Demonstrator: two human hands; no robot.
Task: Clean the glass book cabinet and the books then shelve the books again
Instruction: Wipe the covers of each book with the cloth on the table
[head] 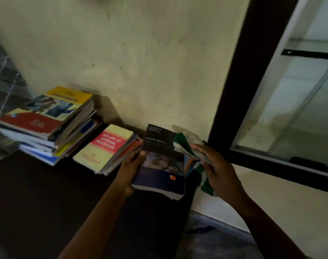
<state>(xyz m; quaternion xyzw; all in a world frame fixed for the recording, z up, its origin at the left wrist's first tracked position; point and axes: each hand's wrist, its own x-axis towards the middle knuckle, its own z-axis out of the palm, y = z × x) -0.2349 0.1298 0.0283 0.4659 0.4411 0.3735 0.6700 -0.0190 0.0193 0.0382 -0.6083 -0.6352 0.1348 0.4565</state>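
Note:
My left hand (130, 166) grips the left edge of a dark blue-and-black book (160, 165), held above the dark table. Beside the book's right edge, my right hand (217, 169) clutches a crumpled green-and-white cloth (187, 144). A small pile topped by a yellow-and-red book titled "The Law of Criminal Procedure" (105, 148) lies just left of my left hand. Further left stands a taller, untidy stack of books (47, 124). The glass cabinet (293, 101) with its dark frame fills the right side; its shelves look bare behind the glass.
The dark table top (38, 193) spreads out at the lower left, against a pale wall (140, 62). A clear plastic rack (2, 75) stands at the far left. Grey floor (215, 245) shows between the table and the cabinet base.

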